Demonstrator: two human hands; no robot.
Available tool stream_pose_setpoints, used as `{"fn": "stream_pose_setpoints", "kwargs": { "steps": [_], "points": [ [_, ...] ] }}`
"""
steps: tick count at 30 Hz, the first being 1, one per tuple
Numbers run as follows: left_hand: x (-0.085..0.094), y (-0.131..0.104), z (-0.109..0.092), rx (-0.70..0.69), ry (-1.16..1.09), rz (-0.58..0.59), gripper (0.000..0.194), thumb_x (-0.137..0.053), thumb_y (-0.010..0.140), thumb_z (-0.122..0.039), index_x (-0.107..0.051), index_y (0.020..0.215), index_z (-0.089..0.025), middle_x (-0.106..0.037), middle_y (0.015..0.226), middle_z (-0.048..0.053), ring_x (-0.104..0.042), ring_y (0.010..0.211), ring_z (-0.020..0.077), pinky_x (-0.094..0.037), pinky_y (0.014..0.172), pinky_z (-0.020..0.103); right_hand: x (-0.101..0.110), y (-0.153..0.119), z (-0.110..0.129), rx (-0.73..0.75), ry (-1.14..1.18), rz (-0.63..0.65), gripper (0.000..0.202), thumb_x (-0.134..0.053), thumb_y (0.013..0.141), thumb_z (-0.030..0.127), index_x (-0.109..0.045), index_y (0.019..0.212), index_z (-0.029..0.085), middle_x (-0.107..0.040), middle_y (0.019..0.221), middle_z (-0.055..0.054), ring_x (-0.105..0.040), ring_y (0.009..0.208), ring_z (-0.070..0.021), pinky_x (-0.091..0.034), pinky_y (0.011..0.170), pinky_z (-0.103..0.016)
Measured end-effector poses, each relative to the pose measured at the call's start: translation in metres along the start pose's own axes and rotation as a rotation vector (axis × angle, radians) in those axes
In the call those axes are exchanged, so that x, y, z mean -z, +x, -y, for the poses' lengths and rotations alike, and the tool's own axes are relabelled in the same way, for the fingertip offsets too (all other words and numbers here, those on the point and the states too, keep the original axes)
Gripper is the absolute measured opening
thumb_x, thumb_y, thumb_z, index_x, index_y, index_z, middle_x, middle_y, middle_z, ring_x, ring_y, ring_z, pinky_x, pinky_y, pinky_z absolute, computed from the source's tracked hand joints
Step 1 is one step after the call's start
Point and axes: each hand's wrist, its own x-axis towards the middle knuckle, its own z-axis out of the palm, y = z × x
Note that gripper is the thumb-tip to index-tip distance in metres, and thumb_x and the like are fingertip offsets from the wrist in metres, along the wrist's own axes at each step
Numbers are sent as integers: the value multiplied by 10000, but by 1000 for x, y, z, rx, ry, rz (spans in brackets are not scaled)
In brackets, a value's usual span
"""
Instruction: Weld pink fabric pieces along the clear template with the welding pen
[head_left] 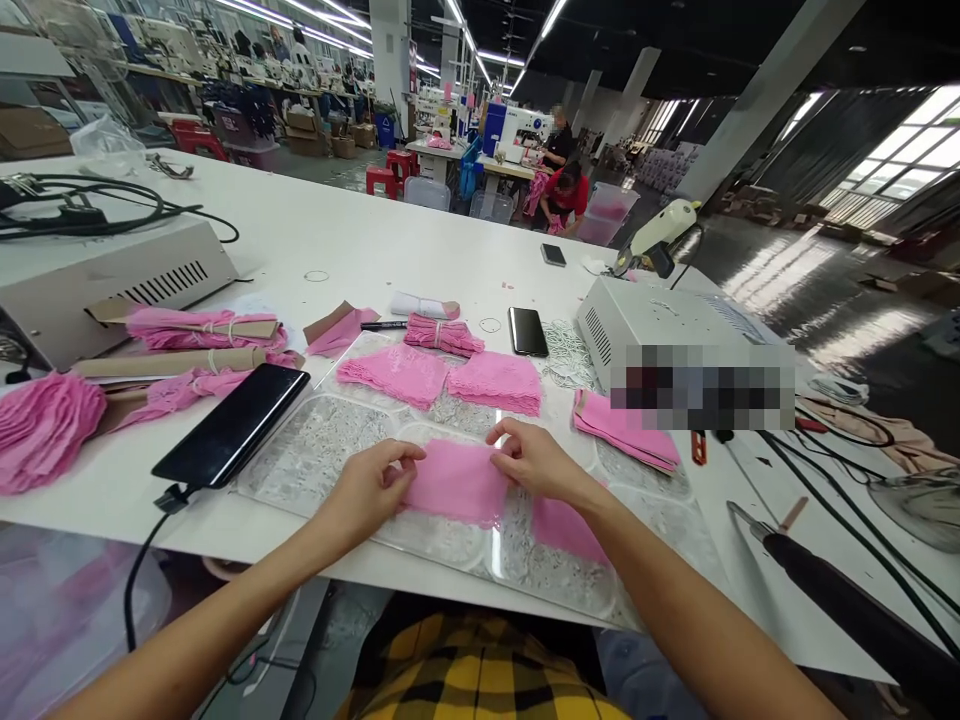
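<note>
Head camera view: two bare hands hold a small pink cloth (459, 485) over a mottled board (315, 435) on a white bench (360, 235). The left hand (381, 482) keeps its grip at the cloth's 9 o'clock edge, thumb and fingers pinching it; the right hand (531, 460) has its grip at the 2 o'clock corner, thumb and forefinger pinching there. Clock positions run from this cloth, with 12 o'clock toward the far side. One ragged-edged pink stack (394, 372) sits at 11 o'clock, its neighbor stack (496, 382) at 1 o'clock, and a tied bundle (444, 335) at 12 o'clock behind them. A loose pink piece (562, 528) lies at 4 o'clock, partly hidden by the right forearm. Between 2 and 3 o'clock rests a folded pile (626, 432). A large phone (232, 428) with a plugged-in cable lies between 9 and 10 o'clock; a smaller phone (529, 332) is at 1 o'clock, just beside a heap of pale bands (568, 352). Farther off at 1 o'clock, a person in a red shirt (566, 195) bends over pink fabric.
</note>
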Motion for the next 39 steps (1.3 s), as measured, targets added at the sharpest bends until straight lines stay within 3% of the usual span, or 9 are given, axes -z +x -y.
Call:
{"fn": "stream_pose_setpoints", "kwargs": {
  "steps": [4,10,15,19,24,27,31,35,39],
  "points": [
    [1,2,2,-52,132,-14,265,-437,852,-267,-675,944,-194,-668,857,34,-600,685,156,-476,631,256,-5,4,-1,-3,-40,-31,201,-535,753,150,-567,941,215,-619,568,54,-580,532,-128,-393,495,-225],
    [0,-5,5,-116,341,-33,309,-387,919,-263,-664,1036,-193,-645,957,76,-607,719,185,-464,586,270,6,-6,-7,-14,-97,-204,290,-572,745,172,-588,1028,232,-656,694,35,-567,558,-121,-392,537,-239],
    [-11,-12,0,-519,541,-136,293,-378,972,-229,-664,1020,-187,-664,1000,99,-631,895,233,-514,765,354,33,-49,-37,-46,-91,-439,164,-546,805,255,-637,934,213,-645,691,10,-554,558,-123,-428,562,-262],
    [-36,-7,-19,-817,440,34,307,-375,977,-146,-640,1126,-188,-661,1196,80,-591,1143,230,-436,1023,411,38,-106,-73,-22,-96,-692,150,-559,837,293,-678,825,203,-687,741,-24,-572,579,-132,-469,553,-265],
    [-74,16,-48,-925,416,344,381,-413,996,-220,-495,1368,-203,-491,1438,70,-391,1379,252,-266,1163,478,27,-170,-108,3,-250,-931,144,-559,873,242,-701,890,219,-706,799,-39,-648,707,-158,-535,643,-287],
    [-93,33,-68,-964,408,490,449,-425,1006,-309,-400,1444,-218,-410,1492,65,-314,1417,248,-183,1188,495,21,-193,-118,55,-312,-978,158,-569,868,181,-711,920,228,-708,841,-54,-669,805,-177,-555,716,-309],
    [-116,47,-91,-990,446,612,497,-406,1009,-405,-371,1462,-204,-354,1518,59,-264,1434,266,-109,1192,530,18,-204,-121,110,-322,-974,201,-569,860,118,-700,964,229,-692,855,-57,-655,815,-171,-558,710,-303],
    [-134,54,-100,-949,503,593,517,-354,1015,-457,-359,1469,-209,-323,1533,51,-233,1443,283,-111,1189,539,19,-200,-117,129,-303,-920,192,-579,855,103,-675,971,222,-665,839,-48,-625,807,-163,-546,699,-294],
    [-139,57,-101,-934,534,526,523,-344,1020,-440,-311,1492,-217,-288,1549,56,-208,1452,281,-119,1191,524,23,-188,-110,55,-233,-879,110,-588,850,128,-657,873,211,-624,831,-43,-609,801,-154,-532,693,-273]
  ]
}}
